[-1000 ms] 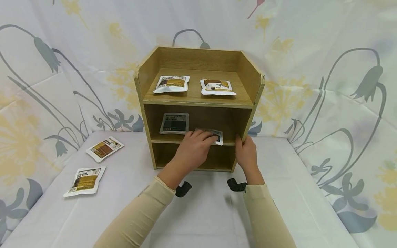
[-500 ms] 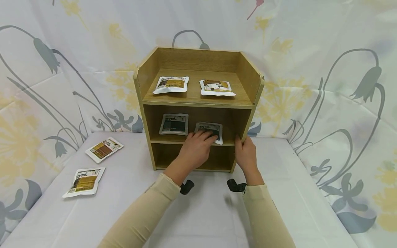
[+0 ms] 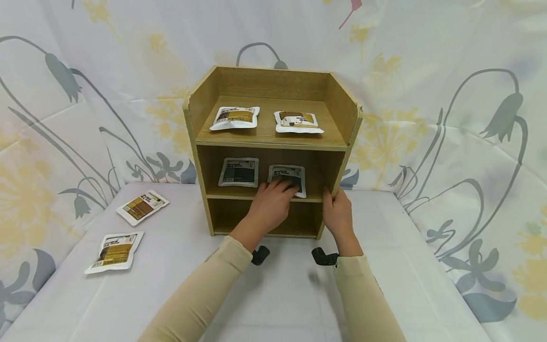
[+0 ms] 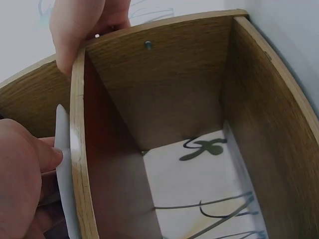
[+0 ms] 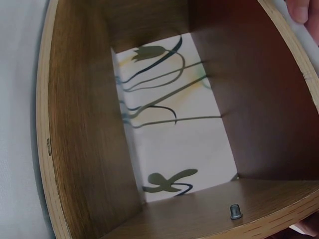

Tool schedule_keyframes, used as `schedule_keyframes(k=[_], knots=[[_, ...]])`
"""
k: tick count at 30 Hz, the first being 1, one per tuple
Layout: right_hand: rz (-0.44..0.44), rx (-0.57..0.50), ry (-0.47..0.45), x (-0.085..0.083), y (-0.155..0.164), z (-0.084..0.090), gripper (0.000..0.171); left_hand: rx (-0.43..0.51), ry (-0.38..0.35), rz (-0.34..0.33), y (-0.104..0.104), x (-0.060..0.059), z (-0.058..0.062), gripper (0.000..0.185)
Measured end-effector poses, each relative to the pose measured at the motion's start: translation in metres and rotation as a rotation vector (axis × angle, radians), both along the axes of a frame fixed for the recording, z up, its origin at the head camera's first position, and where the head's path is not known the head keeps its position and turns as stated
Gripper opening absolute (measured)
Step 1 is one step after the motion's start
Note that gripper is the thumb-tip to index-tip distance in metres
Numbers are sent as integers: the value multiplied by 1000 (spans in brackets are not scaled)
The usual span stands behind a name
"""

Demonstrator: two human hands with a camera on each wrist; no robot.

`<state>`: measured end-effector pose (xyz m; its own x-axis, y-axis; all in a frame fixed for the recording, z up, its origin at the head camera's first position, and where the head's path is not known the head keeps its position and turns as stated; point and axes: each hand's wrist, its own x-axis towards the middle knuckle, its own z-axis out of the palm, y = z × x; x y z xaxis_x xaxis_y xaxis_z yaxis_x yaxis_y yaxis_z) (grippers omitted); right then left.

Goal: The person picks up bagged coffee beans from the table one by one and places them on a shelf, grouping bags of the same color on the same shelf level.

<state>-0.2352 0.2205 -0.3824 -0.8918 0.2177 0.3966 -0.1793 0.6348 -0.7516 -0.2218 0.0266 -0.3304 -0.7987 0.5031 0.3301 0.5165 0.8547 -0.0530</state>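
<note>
On the middle board of a small wooden shelf (image 3: 273, 143), my left hand (image 3: 269, 206) rests its fingers on the right-hand dark-labelled pouch (image 3: 294, 175). The left wrist view shows the white edge of this pouch (image 4: 64, 169) lying along the board, with fingertips on its upper face. A similar dark-labelled pouch (image 3: 239, 172) lies to its left. My right hand (image 3: 339, 213) grips the front edge of the shelf's right side panel at middle-board height, thumb at the inner side. In the left wrist view, part of the right hand (image 4: 84, 25) shows at that panel.
Two pouches with brown and yellow labels, one left (image 3: 235, 118) and one right (image 3: 298, 122), lie on the top board. Two more, a rear pouch (image 3: 143, 207) and a front pouch (image 3: 114, 252), lie on the white-covered table (image 3: 179, 285) at left. A flowered cloth (image 3: 427, 71) hangs behind.
The right-hand dark pouch has slid farther back onto the middle board, and more of its label shows. My left hand has shifted slightly with it; the right hand keeps its grip.
</note>
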Motion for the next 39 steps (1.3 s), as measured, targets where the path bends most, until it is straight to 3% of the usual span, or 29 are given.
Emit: schedule_keyframes(k=[15, 26, 39], knots=[[9, -10, -22, 0, 0, 0, 51, 84, 10, 31, 11, -12, -2, 34], [4, -10, -13, -1, -1, 0, 50, 89, 21, 44, 13, -19, -2, 34], [-3, -3, -9, -1, 0, 1, 50, 107, 22, 11, 13, -19, -2, 36]])
